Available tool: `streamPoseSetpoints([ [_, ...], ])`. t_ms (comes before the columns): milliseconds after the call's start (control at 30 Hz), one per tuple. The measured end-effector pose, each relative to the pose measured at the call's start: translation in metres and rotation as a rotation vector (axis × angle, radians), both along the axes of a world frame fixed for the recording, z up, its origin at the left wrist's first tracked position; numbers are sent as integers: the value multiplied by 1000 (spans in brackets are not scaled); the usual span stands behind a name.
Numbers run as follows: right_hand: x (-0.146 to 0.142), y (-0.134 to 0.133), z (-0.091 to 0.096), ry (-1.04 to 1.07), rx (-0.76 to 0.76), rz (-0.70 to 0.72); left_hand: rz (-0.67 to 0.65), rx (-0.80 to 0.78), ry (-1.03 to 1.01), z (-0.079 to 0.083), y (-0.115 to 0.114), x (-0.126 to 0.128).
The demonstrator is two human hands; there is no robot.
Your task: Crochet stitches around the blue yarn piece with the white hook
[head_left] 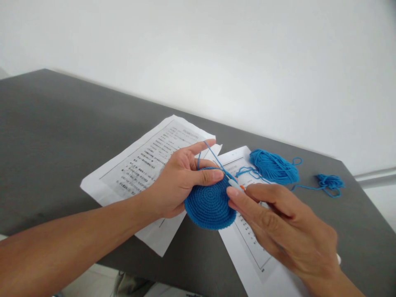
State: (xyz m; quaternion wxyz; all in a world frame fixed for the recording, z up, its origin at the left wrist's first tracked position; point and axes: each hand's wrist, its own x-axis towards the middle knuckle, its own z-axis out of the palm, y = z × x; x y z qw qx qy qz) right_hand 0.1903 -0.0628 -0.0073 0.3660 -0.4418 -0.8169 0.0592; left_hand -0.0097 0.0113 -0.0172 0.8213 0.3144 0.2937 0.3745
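Head view: left hand (177, 181) pinches the blue crocheted disc (210, 204) by its upper rim, thumb pressed on top, lifted just above the table (62, 123). The yarn strand (213, 154) loops over the raised index finger, likely for tension. Right hand (278, 222) is closed around the crochet hook (234, 183), tip at the disc's rim. The yarn ball (274, 167) lies just behind, feeding the strand. Printed sheets (139, 169) lie under the hands, probably for reference.
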Motion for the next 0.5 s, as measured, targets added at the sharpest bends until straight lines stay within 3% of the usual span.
streamPoseSetpoints([
  [300, 0, -9, -19, -212, 192, -1, 26, -47, 6, 1, 1, 4],
  [500, -10, -13, -25, -274, 196, -61, 110, 86, 70, 1, -2, 6],
])
